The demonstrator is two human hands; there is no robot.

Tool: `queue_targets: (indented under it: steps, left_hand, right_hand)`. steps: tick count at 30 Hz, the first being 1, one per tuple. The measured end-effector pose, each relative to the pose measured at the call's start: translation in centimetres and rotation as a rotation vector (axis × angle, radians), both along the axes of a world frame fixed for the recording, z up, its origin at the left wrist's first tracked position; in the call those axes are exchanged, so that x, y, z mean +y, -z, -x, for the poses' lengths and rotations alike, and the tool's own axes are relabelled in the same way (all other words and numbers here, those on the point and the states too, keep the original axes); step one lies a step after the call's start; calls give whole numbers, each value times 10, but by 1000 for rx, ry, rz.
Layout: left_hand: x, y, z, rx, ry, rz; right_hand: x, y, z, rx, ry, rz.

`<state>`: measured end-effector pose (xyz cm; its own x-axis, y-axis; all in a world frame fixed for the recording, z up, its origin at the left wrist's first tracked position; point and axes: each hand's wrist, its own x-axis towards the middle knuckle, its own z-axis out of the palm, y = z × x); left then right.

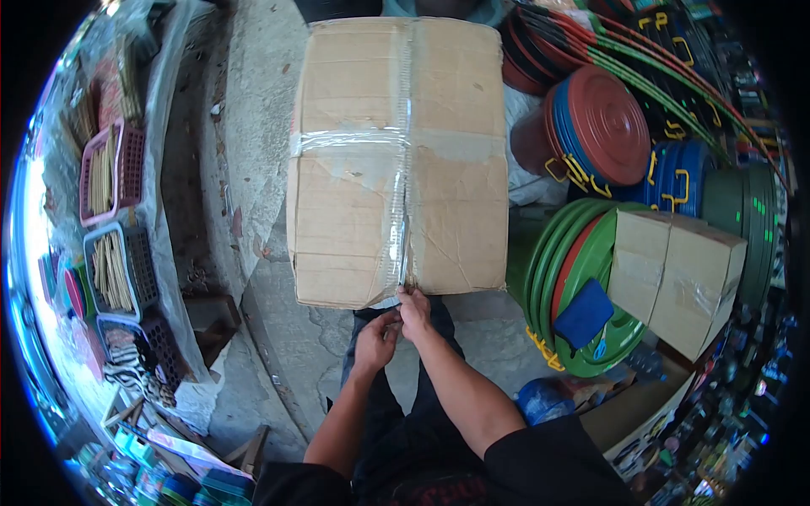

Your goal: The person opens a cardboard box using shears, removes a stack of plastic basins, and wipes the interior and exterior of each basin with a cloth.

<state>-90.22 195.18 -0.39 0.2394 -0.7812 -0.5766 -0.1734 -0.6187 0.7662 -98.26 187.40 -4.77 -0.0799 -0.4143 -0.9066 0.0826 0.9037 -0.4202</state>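
Note:
A large brown cardboard box [456, 194] stands in front of me, its top facing up. Clear tape [396, 228] runs along the middle seam and another strip crosses the left flap. At the near end of the seam, the fingers of my right hand [414, 313] are closed on the box's edge or the tape there; which one is too small to tell. Just left of it and lower, my left hand [376, 341] has its fingers curled together near the right wrist. Whatever it may hold is hidden.
Green plastic lids [582, 287], a smaller carton [675, 278] and red buckets [603, 126] with yellow handles are on the right. At left, baskets [131, 169] of sticks line a ledge beside the concrete floor [261, 110].

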Motion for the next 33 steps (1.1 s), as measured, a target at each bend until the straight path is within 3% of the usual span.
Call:
queue_targets:
  steps: [1, 4, 5, 7, 8, 10, 11, 14, 19, 23, 26, 31, 33]
  left_hand:
    - [-7, -9, -9, 1, 28, -3]
    - [-26, -24, -41, -436, 263, 214]
    - [-41, -27, -48, -432, 289, 217]
    - [-69, -27, -55, -574, 661, 380]
    - [-81, -24, -55, -566, 691, 393]
    - [-101, -20, -49, -597, 967, 357]
    - [-107, -13, -45, -589, 998, 373]
    - [-115, 9, -37, -790, 1323, 398]
    - [-123, 10, -33, -770, 1371, 608]
    - [-134, 10, -20, -739, 1607, 399]
    - [-129, 7, -14, -796, 1614, 369]
    - [-116, 13, -16, -708, 1390, 334]
    - [-112, 17, -15, -712, 1387, 303]
  right_hand:
    - [0, -3, 2, -31, -60, -50]
    - [13, 4, 8, -21, -74, 59]
    - [21, 12, 9, -19, -48, 57]
    - [37, 26, 5, 85, -59, 392]
    - [39, 24, 5, 141, -78, 527]
    - [47, 27, 2, 184, -52, 535]
    - [46, 21, 1, 212, -60, 543]
    - [44, 14, 4, 214, -117, 509]
    - [46, 4, 3, 232, -133, 492]
    - [52, 9, 0, 209, 4, 433]
    - [56, 24, 6, 350, -110, 490]
    - [46, 36, 13, 355, -232, 463]
    - [47, 42, 16, 422, -240, 670]
